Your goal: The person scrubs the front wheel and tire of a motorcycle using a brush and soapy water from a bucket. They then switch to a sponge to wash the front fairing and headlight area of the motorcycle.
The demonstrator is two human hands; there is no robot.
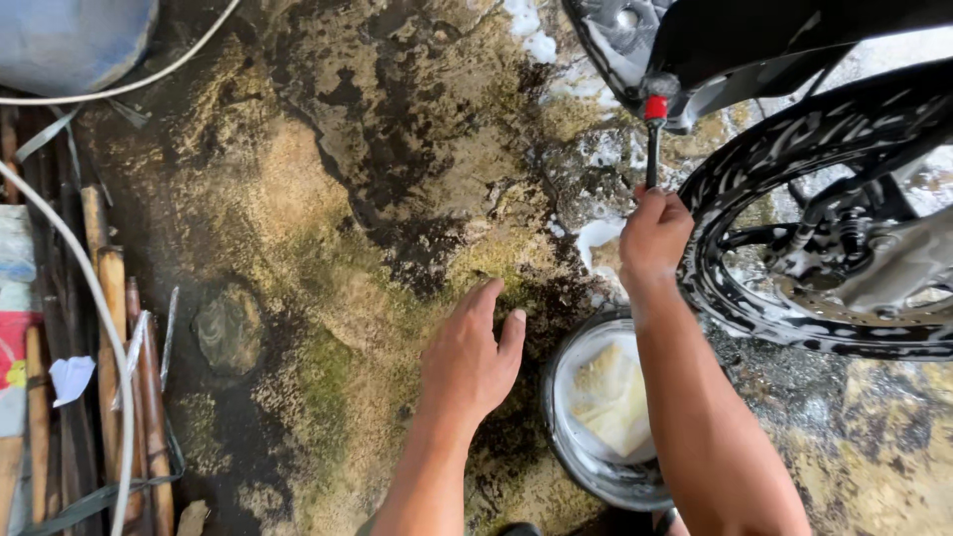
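Observation:
My right hand (652, 233) is closed around the black handle of a thin brush tool (653, 139) with a red collar, its tip up against the black bodywork of a motorcycle (735, 40). The soapy front wheel (794, 149) stands just right of that hand. My left hand (472, 352) hovers flat and open over the wet, mossy concrete floor (328, 199), holding nothing. A round metal bucket (556, 397) with soapy water and a yellowish sponge (611, 397) sits between my forearms.
Bamboo sticks and wooden poles (109, 328) lie along the left edge with a white hose (99, 318) over them. A blue barrel (69, 35) stands at top left. Foam patches (531, 30) dot the ground near the motorcycle.

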